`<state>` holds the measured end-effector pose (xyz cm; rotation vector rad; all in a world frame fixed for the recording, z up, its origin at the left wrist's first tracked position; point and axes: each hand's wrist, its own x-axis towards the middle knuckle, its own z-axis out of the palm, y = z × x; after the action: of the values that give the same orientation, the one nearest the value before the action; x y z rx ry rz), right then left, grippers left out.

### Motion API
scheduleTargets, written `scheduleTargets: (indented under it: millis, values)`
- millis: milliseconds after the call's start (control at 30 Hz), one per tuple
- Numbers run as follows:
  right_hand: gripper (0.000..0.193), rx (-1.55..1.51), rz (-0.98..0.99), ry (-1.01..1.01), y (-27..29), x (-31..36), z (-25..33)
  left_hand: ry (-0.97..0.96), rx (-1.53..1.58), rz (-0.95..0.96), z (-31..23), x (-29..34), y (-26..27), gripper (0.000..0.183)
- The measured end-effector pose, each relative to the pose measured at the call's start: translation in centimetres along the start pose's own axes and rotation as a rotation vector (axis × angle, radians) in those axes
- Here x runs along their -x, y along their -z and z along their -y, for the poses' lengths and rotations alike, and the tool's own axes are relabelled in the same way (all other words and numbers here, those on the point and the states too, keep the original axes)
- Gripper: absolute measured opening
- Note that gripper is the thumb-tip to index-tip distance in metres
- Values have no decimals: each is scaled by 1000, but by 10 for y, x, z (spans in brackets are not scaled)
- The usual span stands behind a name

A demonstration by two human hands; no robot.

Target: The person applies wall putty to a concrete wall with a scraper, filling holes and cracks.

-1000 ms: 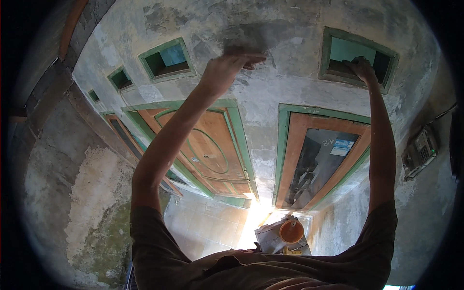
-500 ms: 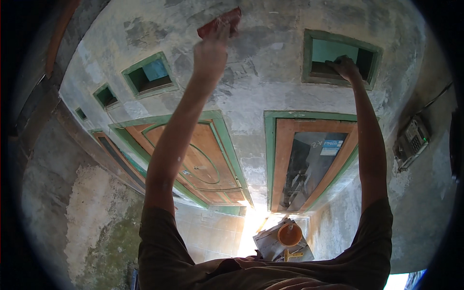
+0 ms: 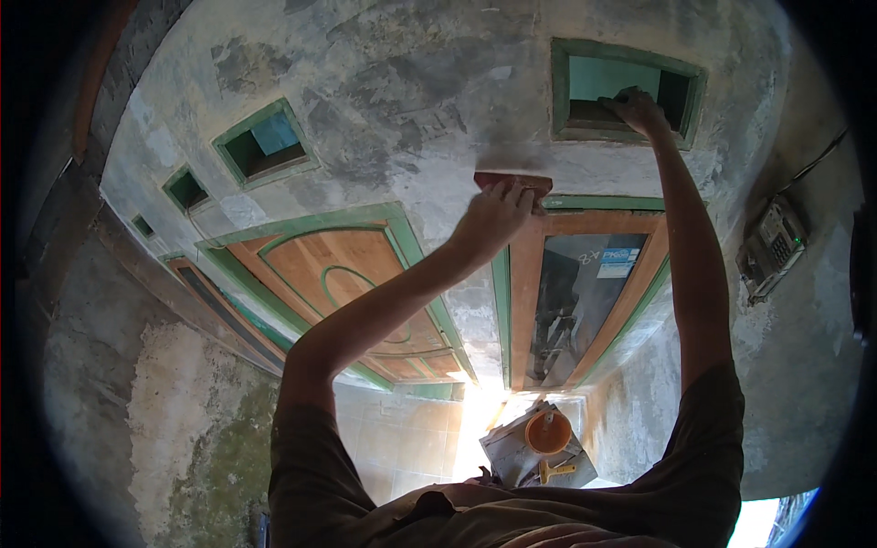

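Presently, left hand: pinching a dark-red pad
Pad: at the wall by the glazed door's upper corner, far face hidden
Right hand: at the green vent frame; we cannot tell its grip

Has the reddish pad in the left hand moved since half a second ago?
Yes. The reddish pad in the left hand moved down and rightward, closer to the green frame of the glass-paned door.

Lower edge of the dark red block partly hidden by the left hand, dark shirt cut off below
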<state>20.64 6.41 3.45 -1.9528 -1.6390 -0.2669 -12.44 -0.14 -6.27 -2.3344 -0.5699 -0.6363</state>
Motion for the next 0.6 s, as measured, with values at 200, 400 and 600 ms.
scheduleTargets:
  millis: [200,400,600]
  values:
    - [56,35,-23,-46,1,4,7,107,36,-276,43,-36,89,42]
    - [60,29,61,-79,4,4,6,-21,-350,-39,34,-22,33,46]
    - [58,30,43,-57,6,4,9,-24,-480,-35,35,-22,-5,48]
